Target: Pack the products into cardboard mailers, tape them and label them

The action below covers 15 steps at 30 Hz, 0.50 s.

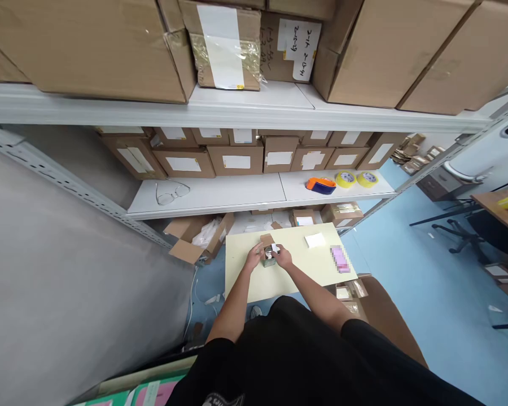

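A small open box, greenish on its front and with a brown flap raised at the back, stands on the pale yellow tabletop. Something dark and round shows inside it, too small to name. Against the box's left side and flap, my left hand is closed on it. My right hand is at the right side, its fingers pinching a small white piece over the opening. A white stack that looks like paper and a blurred pink rectangular item lie to the right.
Above the table, a shelf bears labelled cartons, glasses, an orange and blue tape roll and yellow tape rolls. An open carton stands left of the table. A brown chair is close at right.
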Tool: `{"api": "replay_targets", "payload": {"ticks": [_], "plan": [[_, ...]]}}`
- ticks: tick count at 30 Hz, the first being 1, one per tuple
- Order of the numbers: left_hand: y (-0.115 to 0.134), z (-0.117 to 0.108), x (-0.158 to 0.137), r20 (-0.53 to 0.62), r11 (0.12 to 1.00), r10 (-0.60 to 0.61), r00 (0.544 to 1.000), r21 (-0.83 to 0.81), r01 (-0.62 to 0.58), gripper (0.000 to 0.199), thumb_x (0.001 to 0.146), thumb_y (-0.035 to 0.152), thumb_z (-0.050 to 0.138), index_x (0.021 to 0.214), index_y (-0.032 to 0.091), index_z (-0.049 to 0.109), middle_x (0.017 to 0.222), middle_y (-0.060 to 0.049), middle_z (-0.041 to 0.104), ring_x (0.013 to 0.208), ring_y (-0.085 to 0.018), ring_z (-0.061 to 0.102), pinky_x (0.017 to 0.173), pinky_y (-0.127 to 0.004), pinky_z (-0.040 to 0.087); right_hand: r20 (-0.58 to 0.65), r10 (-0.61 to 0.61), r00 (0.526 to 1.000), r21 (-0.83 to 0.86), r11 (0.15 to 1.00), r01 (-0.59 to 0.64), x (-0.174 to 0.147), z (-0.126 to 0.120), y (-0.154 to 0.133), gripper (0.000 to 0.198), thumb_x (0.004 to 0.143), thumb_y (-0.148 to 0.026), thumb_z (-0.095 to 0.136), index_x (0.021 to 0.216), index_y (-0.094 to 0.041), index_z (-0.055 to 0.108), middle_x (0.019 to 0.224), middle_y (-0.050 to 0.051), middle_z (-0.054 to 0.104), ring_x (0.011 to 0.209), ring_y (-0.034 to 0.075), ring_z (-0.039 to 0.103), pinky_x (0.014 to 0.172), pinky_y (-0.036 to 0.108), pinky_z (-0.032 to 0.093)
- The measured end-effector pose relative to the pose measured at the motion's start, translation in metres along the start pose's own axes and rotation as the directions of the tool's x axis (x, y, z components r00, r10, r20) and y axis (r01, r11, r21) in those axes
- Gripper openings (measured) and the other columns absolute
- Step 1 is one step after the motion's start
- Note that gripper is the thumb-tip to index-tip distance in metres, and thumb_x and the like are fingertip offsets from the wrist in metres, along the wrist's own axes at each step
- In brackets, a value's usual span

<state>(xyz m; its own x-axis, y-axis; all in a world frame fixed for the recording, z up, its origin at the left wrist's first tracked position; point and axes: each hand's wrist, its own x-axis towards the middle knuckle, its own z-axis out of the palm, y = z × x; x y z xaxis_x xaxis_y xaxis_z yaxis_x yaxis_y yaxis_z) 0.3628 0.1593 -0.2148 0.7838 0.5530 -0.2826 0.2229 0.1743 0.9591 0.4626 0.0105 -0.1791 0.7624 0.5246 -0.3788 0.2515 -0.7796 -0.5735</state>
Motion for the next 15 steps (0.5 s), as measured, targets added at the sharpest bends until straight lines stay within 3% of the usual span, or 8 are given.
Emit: {"api": "replay_targets", "payload": {"ticks": [4, 9, 11, 15], "plan": [[-0.007, 0.009, -0.004, 0.049, 0.999, 0.038, 0.998, 0.038, -0.04, 0.058, 0.078, 0.031, 0.074, 0.134, 0.019, 0.067, 0.157, -0.014, 0.051, 0.152, -0.033, 0.038, 0.128, -0.045, 0.023, -0.02, -0.069, 0.997, 0.018, 0.997, 0.069, -0.001, -0.005, 0.009, 0.045, 0.104, -0.034, 0.041, 0.147, -0.026, 0.05, 0.11, 0.006, 0.078, 0.108, 0.023, 0.073, 0.092, 0.03, 0.051], [-0.015, 0.014, -0.011, 0.209, 0.997, 0.056, 0.976, 0.034, -0.065, 0.11, 0.057, 0.028, 0.093, 0.155, 0.024, 0.043, 0.159, -0.018, 0.045, 0.149, -0.039, 0.039, 0.124, -0.052, 0.027, -0.011, -0.021, 1.0, 0.182, 0.983, 0.023, -0.002, -0.001, 0.024, 0.055, 0.099, -0.024, 0.039, 0.154, -0.024, 0.041, 0.11, 0.003, 0.077, 0.093, 0.019, 0.076, 0.092, 0.031, 0.056], [-0.013, 0.012, -0.015, 0.232, 0.992, 0.114, 0.966, 0.027, -0.123, 0.109, 0.056, 0.025, 0.094, 0.153, 0.027, 0.045, 0.154, -0.015, 0.051, 0.144, -0.037, 0.045, 0.122, -0.053, 0.03, -0.064, -0.039, 0.997, 0.239, 0.97, 0.053, -0.002, 0.003, 0.026, 0.059, 0.094, -0.02, 0.043, 0.153, -0.025, 0.041, 0.121, 0.004, 0.074, 0.097, 0.019, 0.076, 0.095, 0.032, 0.056], [0.001, 0.008, -0.019, 0.211, 0.985, 0.144, 0.967, 0.058, -0.16, 0.085, 0.061, 0.021, 0.09, 0.139, 0.026, 0.058, 0.144, -0.012, 0.061, 0.135, -0.034, 0.054, 0.119, -0.054, 0.035, -0.211, -0.116, 0.97, 0.172, 0.973, 0.154, 0.0, 0.005, 0.02, 0.045, 0.087, -0.014, 0.047, 0.127, -0.024, 0.065, 0.15, 0.007, 0.057, 0.137, 0.021, 0.057, 0.109, 0.035, 0.049]]}}
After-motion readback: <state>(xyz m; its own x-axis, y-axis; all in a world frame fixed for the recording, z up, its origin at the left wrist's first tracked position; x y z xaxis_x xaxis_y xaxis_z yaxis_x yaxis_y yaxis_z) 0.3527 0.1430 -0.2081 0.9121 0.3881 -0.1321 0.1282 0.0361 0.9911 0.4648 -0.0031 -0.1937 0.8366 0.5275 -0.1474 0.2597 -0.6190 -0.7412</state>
